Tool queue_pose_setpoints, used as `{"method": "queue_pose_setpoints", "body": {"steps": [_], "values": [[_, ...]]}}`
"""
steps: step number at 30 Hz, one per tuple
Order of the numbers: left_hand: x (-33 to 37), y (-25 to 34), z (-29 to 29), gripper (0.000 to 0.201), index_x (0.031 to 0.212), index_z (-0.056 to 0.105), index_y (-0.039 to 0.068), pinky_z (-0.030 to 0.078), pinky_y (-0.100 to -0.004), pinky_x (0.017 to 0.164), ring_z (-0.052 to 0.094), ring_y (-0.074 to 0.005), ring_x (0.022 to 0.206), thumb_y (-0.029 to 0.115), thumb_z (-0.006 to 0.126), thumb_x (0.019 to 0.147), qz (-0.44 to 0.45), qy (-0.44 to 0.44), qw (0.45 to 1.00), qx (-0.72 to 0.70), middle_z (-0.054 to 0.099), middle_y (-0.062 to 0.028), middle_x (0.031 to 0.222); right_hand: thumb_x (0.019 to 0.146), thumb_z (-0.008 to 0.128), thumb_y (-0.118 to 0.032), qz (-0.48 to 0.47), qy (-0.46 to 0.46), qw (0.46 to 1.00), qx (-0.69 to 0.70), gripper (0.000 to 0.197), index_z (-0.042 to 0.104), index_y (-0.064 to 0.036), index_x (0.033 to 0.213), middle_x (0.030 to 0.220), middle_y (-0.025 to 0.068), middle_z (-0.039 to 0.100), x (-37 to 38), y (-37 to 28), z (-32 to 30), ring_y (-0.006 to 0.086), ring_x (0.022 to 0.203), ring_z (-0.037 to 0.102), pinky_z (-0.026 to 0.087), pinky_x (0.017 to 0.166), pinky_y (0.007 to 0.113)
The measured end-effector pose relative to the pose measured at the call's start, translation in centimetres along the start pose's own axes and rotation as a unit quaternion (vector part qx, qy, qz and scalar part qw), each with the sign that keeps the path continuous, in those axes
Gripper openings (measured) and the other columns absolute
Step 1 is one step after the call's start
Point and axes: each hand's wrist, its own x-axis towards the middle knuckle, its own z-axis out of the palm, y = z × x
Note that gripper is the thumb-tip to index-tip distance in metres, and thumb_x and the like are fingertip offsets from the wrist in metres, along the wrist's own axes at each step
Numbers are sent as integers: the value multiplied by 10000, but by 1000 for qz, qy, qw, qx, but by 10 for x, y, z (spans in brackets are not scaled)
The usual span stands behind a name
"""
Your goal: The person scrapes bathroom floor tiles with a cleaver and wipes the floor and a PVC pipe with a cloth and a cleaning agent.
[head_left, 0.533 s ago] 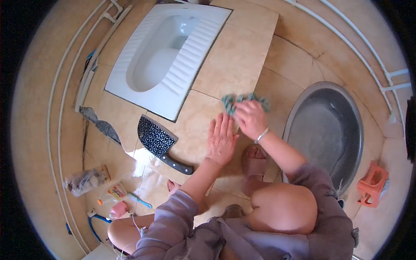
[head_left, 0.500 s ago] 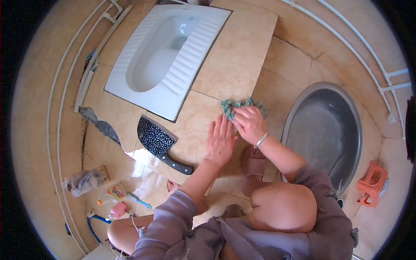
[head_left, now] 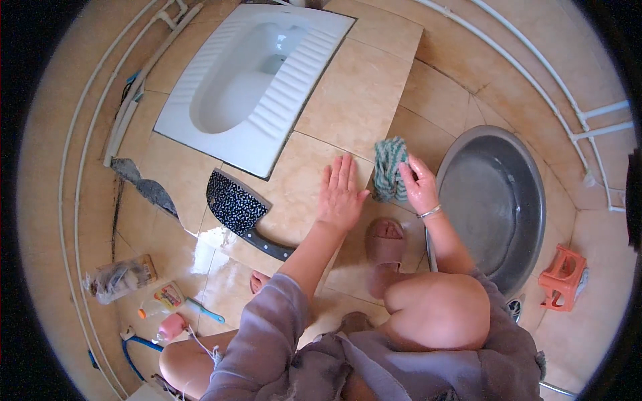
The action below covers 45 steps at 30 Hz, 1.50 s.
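My left hand (head_left: 342, 197) lies flat on the tiled step, palm down with its fingers stretched out. In my right hand (head_left: 420, 185) I hold a green and white striped cloth (head_left: 390, 170) by its right side, just past the step's right edge, and it hangs in loose folds. To the left of my left hand, a cleaver (head_left: 235, 202) with a dark speckled blade and a black handle (head_left: 267, 246) rests on the step. Beyond it a white squat toilet (head_left: 277, 127) is set into the tiles.
A grey oval tub (head_left: 491, 207) stands on the floor at right, with an orange plastic stool (head_left: 563, 277) beside it. At lower left lie a clear bottle (head_left: 162, 299), a pink container (head_left: 171, 326), a light blue brush (head_left: 204, 310) and a plastic bag (head_left: 122, 277). White pipes (head_left: 498, 50) run along the walls.
My right hand has lifted the crumpled cloth off the step and moved right, so the cloth now hangs loosely. The left hand stays flat on the step.
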Motion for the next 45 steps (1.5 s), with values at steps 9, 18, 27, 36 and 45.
{"method": "queue_pose_setpoints", "body": {"steps": [9,18,27,36,45], "values": [[-42,-36,-74,465,1157,450,54,260,-394,986,338,-257,1197,107,549,706,32,-161,986,-13,389,-118,1267,839,545,-166,223,33,939,260,162,584,-20,898,802,-49,540,-14,12,-47,37,695,471,377,608,179],[-114,-127,-127,635,1236,399,185,281,-456,956,320,-319,1196,-7,566,654,-111,-192,963,150,345,-136,1296,833,548,-168,153,-295,932,142,193,565,9,910,692,-4,530,-30,-26,-27,43,664,444,409,598,214],[-111,-91,-74,544,1236,412,216,305,-457,921,363,-399,1114,246,591,723,-32,-75,990,118,343,-218,1271,850,522,-150,87,-407,881,223,326,468,16,1126,829,43,562,-17,-104,-24,68,730,506,441,671,224],[-104,-79,-45,417,1174,445,38,400,-355,879,494,-233,1013,321,334,888,-299,32,415,-859,511,-91,1116,856,503,-164,-45,-405,823,395,356,400,-29,1168,933,79,540,-27,-127,39,142,837,509,425,749,296],[-97,-94,-89,367,1019,540,-20,488,-336,735,592,-233,808,291,527,826,-435,-24,509,-742,600,-133,930,777,535,-425,14,-384,902,-196,364,602,-94,913,813,151,557,-40,-97,11,336,728,563,456,658,398]]}}
